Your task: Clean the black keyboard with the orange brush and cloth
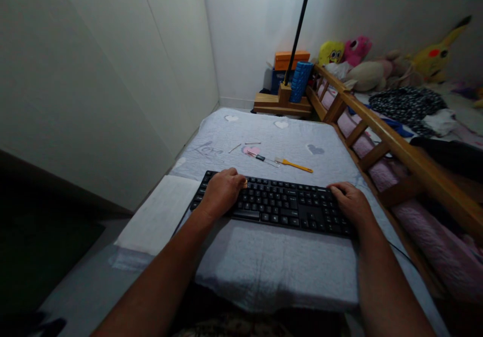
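A black keyboard lies across the cloth-covered table in front of me. My left hand rests over its left part, fingers closed on a small tan piece at the upper key rows; its material is too small to make out. At the opposite end, my right hand grips the keyboard's right edge, thumb along the top. Beyond the keyboard lie a brush with a yellow handle, a slim wire tool with a black middle, and two thin sticks like cotton swabs, one nearer and one farther.
A folded white cloth or paper lies at the table's left edge. Along the right runs a wooden bed rail, with plush toys behind it. A black stand pole rises behind the table beside a blue roller. A cable trails at right.
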{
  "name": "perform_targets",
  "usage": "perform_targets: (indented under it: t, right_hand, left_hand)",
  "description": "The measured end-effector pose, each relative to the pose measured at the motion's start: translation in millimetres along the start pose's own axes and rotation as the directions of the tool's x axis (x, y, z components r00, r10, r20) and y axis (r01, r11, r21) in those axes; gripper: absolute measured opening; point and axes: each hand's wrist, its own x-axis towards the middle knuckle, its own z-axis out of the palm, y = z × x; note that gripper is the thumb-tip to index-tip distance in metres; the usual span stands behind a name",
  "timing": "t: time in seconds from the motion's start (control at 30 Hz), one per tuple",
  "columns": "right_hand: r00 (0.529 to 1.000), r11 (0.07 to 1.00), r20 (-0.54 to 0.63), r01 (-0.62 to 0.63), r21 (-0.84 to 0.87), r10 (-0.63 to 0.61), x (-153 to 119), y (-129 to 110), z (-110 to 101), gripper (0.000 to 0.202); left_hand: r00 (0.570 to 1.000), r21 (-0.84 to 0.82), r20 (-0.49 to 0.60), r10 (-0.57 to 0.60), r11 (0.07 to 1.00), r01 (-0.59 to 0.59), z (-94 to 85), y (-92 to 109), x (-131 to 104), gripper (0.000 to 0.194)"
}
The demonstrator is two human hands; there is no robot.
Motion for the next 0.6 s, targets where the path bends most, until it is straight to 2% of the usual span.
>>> perform_targets:
  t: [0.3,0.6]
  right_hand:
    - [1.0,1.0,0.015,0.001,-0.027,0.0,0.1,1.0,-0.5,0.036]
    - [1.0,0.999,0.02,-0.008,-0.033,0.008,0.2,-0.3,-1.7,0.038]
  left_hand:
    - [0.994,0.02,-0.051,-0.096,0.995,0.098,-8.4,-27.8,-10.9,0.024]
    - [0.986,0.012,-0.067,-0.156,0.988,0.157,-14.3,-39.7,-18.7,0.022]
